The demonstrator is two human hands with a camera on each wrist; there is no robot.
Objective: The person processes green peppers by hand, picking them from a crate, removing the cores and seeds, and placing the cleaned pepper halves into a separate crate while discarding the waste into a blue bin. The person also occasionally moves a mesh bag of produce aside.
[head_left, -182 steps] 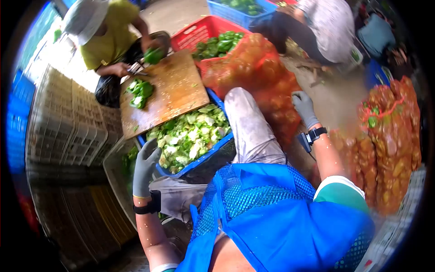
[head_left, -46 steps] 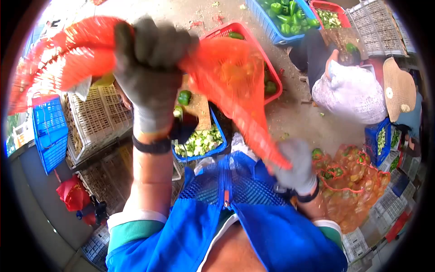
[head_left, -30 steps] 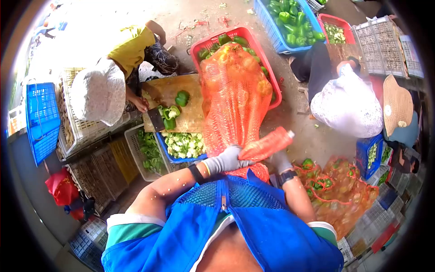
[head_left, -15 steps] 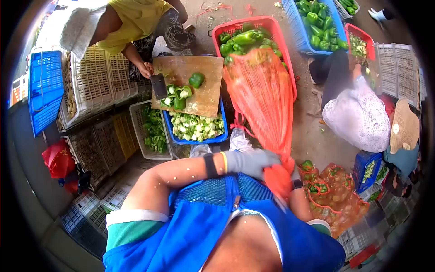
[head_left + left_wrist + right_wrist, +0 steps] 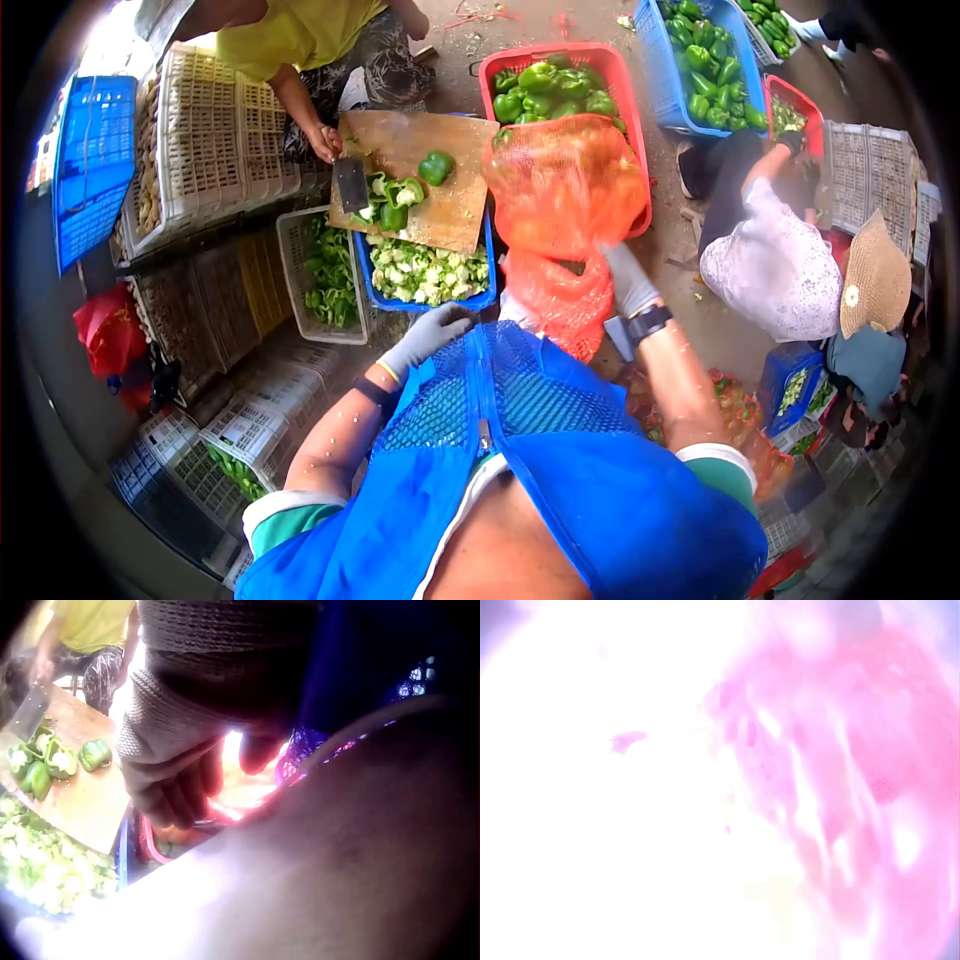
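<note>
A red mesh bag [image 5: 565,195] with contents showing through leans on a red crate [image 5: 640,130] of green peppers; its loose mesh [image 5: 560,300] hangs to the person's lap. The gloved left hand [image 5: 432,335] is left of this mesh, in front of the blue vest, fingers loosely bent. In the left wrist view, the left hand [image 5: 176,750] holds nothing visible, thumb apart from the fingers. At the bag's right side is the gloved right hand [image 5: 630,282], its fingers blurred; whether they grip the mesh cannot be told. The right wrist view is washed out, with pinkish mesh [image 5: 885,750].
A cutting board [image 5: 440,215] with cut peppers lies over a blue crate [image 5: 485,297] of pale green pieces. Beside it, one person in yellow holds a cleaver [image 5: 351,185]. Another person [image 5: 770,265] crouches at the right. Pale crates [image 5: 215,140] are stacked at the left.
My left hand has let go of the gathered mesh and moved left. The stretched bag has slumped, its loose part now lower in front of the lap. The right hand has come up along its right side.
</note>
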